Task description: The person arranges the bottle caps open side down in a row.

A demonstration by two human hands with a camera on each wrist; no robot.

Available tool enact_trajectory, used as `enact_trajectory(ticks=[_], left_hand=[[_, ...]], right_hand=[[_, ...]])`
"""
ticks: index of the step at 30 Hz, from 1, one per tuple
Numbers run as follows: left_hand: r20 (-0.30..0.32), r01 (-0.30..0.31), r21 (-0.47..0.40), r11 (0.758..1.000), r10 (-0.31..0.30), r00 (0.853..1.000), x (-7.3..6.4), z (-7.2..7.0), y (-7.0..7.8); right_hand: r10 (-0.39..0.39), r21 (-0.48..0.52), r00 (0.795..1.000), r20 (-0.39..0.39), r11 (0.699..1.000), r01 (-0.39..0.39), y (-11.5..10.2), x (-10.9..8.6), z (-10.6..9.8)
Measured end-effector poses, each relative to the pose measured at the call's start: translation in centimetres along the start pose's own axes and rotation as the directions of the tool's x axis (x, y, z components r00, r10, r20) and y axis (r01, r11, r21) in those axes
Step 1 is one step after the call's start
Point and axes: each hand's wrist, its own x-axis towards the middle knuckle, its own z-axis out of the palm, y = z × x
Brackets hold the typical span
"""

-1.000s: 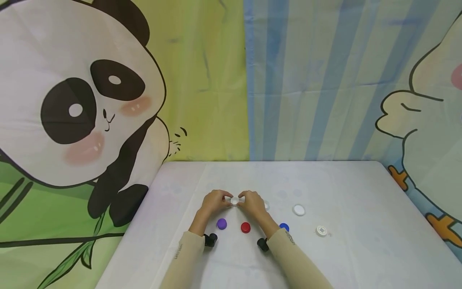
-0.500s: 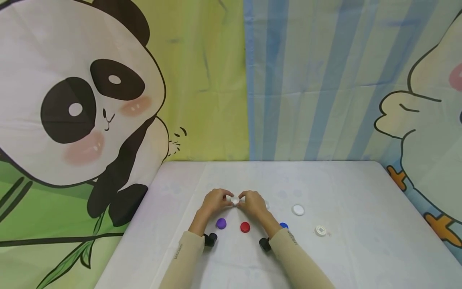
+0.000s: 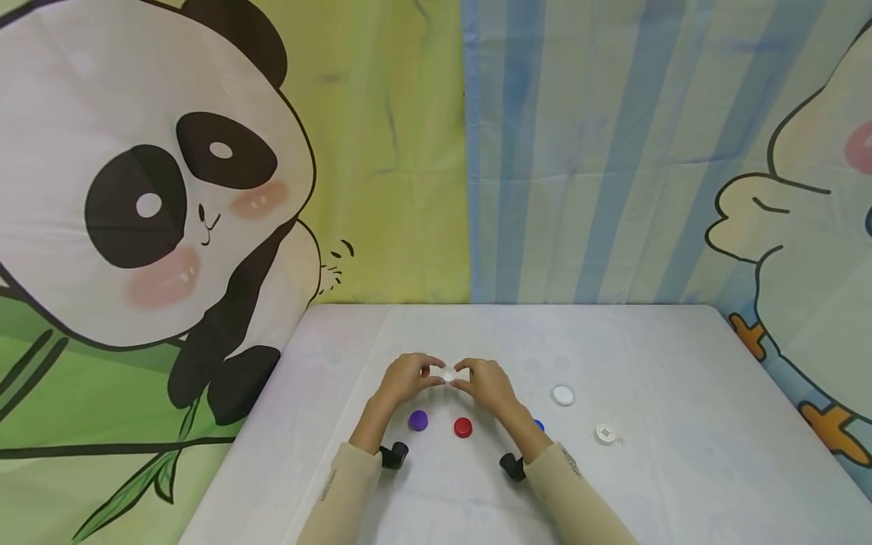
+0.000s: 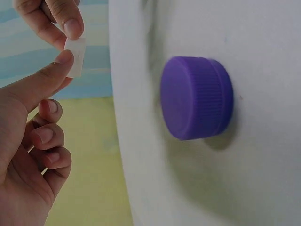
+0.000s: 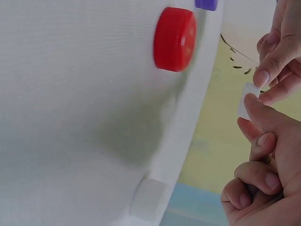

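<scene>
Between the two hands, above the table, is a small white bottle cap. My left hand pinches one side of it with thumb and index finger. From the other side my right hand pinches it the same way. Seen from the left wrist, the white cap appears edge-on between the fingertips, with the left hand's other fingers curled loosely below. A purple bottle cap lies nearest the left forearm. The red bottle cap sits between the forearms, its ridged side showing in the right wrist view.
A blue cap is partly hidden by the right forearm. To the right lie a white ring-like cap and a white cap with a square mark. Another white cap shows in the right wrist view. Printed curtains stand behind the table.
Both hands have lifted slightly away from me and to the right with the white cap, which has tilted. The right forearm now covers more of the blue cap. The other caps stay put.
</scene>
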Motion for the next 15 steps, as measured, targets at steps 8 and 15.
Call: enact_trajectory(ticks=[8,15], left_hand=[[-0.09,-0.069,-0.034,0.997,0.065,0.994,-1.2,-1.6,2.1],[-0.208,-0.169,-0.095,0.981,0.146,0.967,-2.9,-3.5,4.8]], right_hand=[[-0.073,0.114,0.993,-0.088,0.99,0.083,-1.0,-1.9,-2.7],[-0.15,0.233,0.974,-0.172,0.954,0.188,-1.3,-3.6,-4.5]])
